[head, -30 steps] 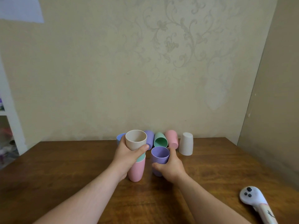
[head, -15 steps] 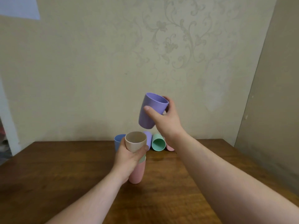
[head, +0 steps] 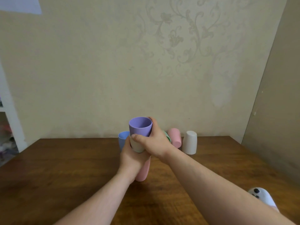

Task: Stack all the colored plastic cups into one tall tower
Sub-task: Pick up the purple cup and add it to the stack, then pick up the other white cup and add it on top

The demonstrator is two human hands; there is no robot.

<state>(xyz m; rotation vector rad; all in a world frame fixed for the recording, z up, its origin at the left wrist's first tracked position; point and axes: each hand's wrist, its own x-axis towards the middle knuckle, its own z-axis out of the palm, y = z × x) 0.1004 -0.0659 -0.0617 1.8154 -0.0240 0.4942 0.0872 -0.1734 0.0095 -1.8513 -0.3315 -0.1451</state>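
A stack of cups stands mid-table, with a pink cup at the bottom and a beige cup above it. A purple cup sits mouth-up in the beige one. My right hand grips the purple cup from the right. My left hand wraps around the stack below it. Behind stand a blue cup, a green cup mostly hidden by my right hand, a pink cup on its side, and an upside-down white cup.
The wooden table meets a patterned wall behind the cups and a plain wall on the right. A white controller lies near the table's right front edge. White shelving stands at the far left.
My right hand lifted the purple cup off the table, carried it up, then lowered it into the beige cup on the stack. My left hand kept holding the stack.
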